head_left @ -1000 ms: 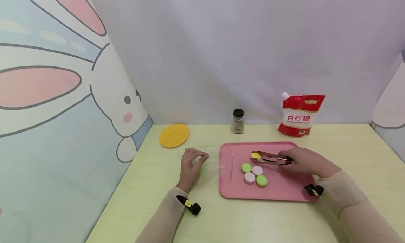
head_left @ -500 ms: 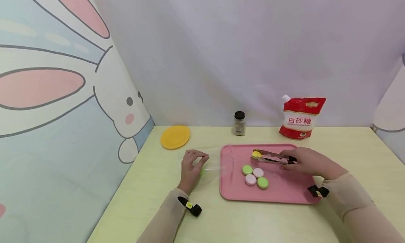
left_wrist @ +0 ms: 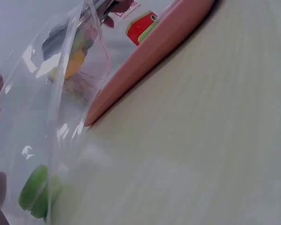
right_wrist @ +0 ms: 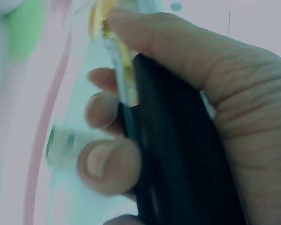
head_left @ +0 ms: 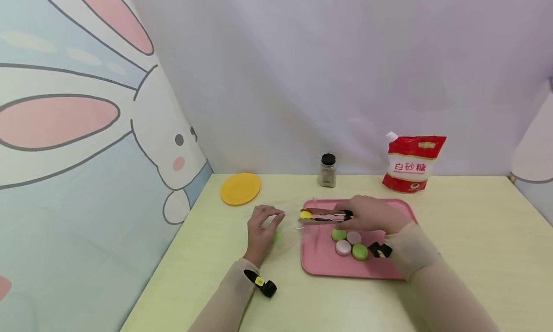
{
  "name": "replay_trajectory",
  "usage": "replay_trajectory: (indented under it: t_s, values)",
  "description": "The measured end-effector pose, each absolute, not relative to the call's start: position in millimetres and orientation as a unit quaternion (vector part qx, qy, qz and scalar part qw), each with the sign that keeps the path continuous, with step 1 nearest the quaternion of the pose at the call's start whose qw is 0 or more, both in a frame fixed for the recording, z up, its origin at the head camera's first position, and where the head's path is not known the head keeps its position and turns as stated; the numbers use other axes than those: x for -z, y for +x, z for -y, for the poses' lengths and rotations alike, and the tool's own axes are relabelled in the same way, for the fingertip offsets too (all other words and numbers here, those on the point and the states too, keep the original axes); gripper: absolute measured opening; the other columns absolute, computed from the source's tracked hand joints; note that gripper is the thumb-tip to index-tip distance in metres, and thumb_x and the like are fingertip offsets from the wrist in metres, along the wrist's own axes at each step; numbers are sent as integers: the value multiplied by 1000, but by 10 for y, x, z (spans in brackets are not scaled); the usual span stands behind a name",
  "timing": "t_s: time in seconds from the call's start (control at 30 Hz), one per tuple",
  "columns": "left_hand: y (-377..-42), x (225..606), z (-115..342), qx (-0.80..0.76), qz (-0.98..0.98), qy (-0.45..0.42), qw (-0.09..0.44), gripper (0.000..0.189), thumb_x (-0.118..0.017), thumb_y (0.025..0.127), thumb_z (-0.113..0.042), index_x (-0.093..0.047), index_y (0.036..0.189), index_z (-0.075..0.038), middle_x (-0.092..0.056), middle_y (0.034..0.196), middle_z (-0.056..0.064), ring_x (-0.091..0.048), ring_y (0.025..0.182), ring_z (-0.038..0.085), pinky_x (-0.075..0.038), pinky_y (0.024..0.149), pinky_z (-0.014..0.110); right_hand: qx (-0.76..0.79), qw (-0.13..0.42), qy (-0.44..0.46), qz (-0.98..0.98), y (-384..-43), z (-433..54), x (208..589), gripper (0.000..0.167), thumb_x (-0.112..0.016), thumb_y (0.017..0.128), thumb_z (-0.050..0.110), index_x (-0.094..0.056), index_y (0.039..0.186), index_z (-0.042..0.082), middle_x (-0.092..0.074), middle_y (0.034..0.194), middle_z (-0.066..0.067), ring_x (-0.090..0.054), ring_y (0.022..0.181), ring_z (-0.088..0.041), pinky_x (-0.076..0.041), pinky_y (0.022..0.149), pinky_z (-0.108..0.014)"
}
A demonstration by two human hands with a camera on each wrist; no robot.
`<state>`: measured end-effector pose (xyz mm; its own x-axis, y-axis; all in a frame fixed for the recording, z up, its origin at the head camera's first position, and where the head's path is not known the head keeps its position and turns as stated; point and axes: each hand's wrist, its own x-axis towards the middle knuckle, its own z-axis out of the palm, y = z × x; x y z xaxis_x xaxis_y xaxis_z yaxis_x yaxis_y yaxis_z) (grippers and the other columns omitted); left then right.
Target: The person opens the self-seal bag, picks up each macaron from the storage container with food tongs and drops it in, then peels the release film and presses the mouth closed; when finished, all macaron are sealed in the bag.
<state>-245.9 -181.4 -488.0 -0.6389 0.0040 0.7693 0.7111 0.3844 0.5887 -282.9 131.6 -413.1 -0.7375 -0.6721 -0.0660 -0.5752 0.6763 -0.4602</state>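
My left hand (head_left: 260,231) pinches the edge of a clear plastic bag (left_wrist: 25,112), left of the pink tray (head_left: 321,265). Inside the bag, low down, lies a green macaron (left_wrist: 33,190). Black-handled metal tongs (head_left: 317,211) are in my right hand (head_left: 376,214), fingers wrapped round the handles. A yellow macaron (head_left: 306,215) sits between the tong tips, at the bag's mouth over the tray's left edge. Behind it on the tray, two green macarons (head_left: 360,252) and two pale pink macarons (head_left: 343,247) lie grouped under my right wrist, one partly hidden.
A yellow plate (head_left: 240,189) lies at the back left of the table (head_left: 341,305). Along the back wall stand a small jar (head_left: 328,173) with a black lid and a red and white sugar pouch (head_left: 412,164). A rabbit-printed wall (head_left: 108,188) borders the left side.
My right hand has carried the tongs and yellow macaron left, from over the tray's middle to the bag's mouth. My left hand stays in place, still pinching the bag.
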Motion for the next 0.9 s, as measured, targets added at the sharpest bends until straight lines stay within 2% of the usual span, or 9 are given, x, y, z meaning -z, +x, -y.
replay_trajectory:
  t_s: [0.17,0.4,0.63,0.8,0.9]
  values:
    - [-2603,5039,1810,499,742,-254,367,13,-78,84,4,-77,94,-4,-65,94,13,-57,94,29,-45,86,32,200,104,-380,-897,-2909,-982,4158,19,-77,89,38,-68,103,29,-59,76,14,-53,65,-7,-46,66,-31]
    - [-2669,5095,1836,494,748,-248,368,13,-80,86,-4,-78,96,-13,-66,95,4,-56,96,23,-44,87,33,178,92,-398,-895,-2890,-838,4193,20,-76,89,36,-67,103,25,-55,72,13,-49,63,-7,-44,63,-31]
    - [-2646,5088,1868,492,747,-254,368,12,-79,87,-7,-79,97,-14,-66,95,3,-56,95,23,-45,86,33,172,81,-402,-896,-2882,-790,4210,28,-77,89,35,-70,111,19,-58,78,15,-52,68,-6,-47,69,-32]
    - [-2594,5100,1902,490,750,-242,373,15,-80,84,-2,-78,95,-12,-66,94,4,-56,94,23,-45,85,31,175,77,-407,-893,-2895,-738,4276,32,-76,89,36,-71,115,18,-62,86,16,-54,72,-5,-50,74,-33]
    - [-2575,5105,1901,488,750,-242,375,16,-81,82,2,-78,93,-9,-66,92,7,-56,92,25,-44,84,30,176,85,-397,-897,-2897,-730,4295,34,-76,90,37,-71,118,19,-61,85,17,-54,71,-6,-49,73,-33]
